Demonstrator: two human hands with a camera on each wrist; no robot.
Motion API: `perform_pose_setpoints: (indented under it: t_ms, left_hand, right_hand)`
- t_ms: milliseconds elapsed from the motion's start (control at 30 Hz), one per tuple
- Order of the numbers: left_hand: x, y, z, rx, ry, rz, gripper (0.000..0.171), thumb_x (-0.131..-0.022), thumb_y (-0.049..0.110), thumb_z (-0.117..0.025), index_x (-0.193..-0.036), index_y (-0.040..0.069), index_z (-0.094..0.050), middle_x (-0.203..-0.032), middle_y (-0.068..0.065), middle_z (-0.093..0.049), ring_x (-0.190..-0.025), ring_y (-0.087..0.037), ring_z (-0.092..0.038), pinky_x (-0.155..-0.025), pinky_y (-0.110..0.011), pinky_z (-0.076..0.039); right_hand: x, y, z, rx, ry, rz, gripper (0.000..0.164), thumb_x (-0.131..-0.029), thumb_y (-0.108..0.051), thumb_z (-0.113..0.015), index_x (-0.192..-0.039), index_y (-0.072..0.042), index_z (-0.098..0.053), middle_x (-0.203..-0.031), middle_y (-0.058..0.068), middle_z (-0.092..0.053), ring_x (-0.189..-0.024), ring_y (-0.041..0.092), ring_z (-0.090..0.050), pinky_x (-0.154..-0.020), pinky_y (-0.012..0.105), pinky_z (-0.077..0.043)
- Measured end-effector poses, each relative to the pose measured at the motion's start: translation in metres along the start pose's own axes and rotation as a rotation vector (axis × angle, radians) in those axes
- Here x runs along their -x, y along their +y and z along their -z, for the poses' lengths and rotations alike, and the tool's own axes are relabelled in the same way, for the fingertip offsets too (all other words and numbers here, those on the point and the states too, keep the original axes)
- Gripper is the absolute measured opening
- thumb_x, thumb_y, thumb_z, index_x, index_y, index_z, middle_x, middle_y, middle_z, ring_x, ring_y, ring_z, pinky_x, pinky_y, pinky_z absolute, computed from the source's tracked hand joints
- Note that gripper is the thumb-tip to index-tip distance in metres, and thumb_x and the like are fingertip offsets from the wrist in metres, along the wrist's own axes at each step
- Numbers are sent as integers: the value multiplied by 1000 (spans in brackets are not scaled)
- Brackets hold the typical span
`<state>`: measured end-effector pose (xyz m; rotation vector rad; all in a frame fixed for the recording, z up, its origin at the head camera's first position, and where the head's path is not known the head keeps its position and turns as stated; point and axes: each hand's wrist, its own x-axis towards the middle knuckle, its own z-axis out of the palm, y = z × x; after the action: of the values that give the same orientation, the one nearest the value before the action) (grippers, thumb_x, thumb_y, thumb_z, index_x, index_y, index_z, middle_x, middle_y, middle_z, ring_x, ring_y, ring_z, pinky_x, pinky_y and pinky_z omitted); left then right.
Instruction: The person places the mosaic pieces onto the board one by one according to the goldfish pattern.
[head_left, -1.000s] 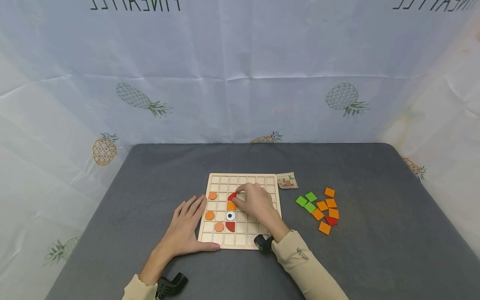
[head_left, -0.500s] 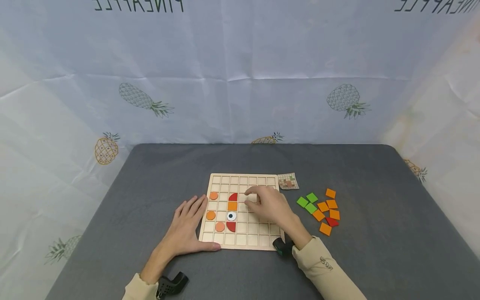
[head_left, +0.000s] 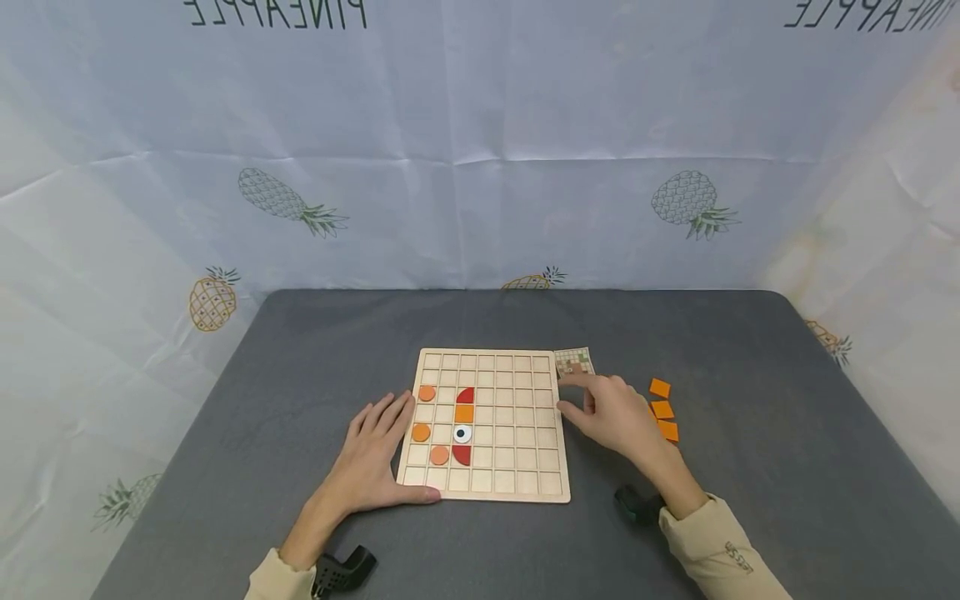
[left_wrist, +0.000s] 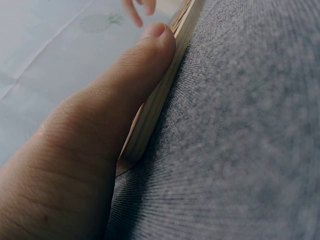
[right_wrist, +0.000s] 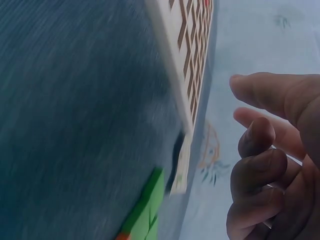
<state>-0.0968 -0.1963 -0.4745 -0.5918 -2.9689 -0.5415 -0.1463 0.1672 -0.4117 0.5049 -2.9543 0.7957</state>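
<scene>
A wooden grid board lies on the table. My left hand rests along its left side, fingers straight, with the thumb at the front edge; the left wrist view shows that thumb against the wooden edge. Just past the board's right edge is my right hand, holding nothing, thumb and index finger apart. One column holds a red quarter-round tile, an orange square tile, a black-and-white eye disc and another red quarter-round tile. Orange discs sit further left.
A small pattern card lies at the board's far right corner, partly behind the right hand. Several orange square tiles show beyond that hand, which hides others in the head view. Green square tiles appear in the right wrist view.
My right hand has let go of the upper red quarter-round tile, leaving it on the board, and moved right, off the board toward the loose tiles. The left hand has stayed in place.
</scene>
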Motion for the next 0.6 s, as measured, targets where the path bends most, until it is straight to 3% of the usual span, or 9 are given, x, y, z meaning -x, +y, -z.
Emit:
perform_pose_setpoints:
  t_ms: [267, 600]
  left_hand:
    - [-1, 0, 1, -7, -27, 17, 136, -63, 86, -72, -163, 8, -25, -169, -12, -30, -155, -36, -26, -122, -59, -18]
    - [0, 0, 1, -19, -18, 12, 137, -62, 87, -71, -164, 9, -24, -169, -11, -30, -155, -36, -25, -122, -57, -18]
  right_hand:
    - [14, 21, 11, -12, 11, -60, 38, -91, -22, -77, -127, -10, -73, -50, -7, -45, -41, 9, -37, -40, 22, -26]
    - [22, 38, 18, -15, -24, -209, 45, -95, -30, -73, -132, -7, -67, -57, -3, -49, -45, 12, -39, -42, 24, -26]
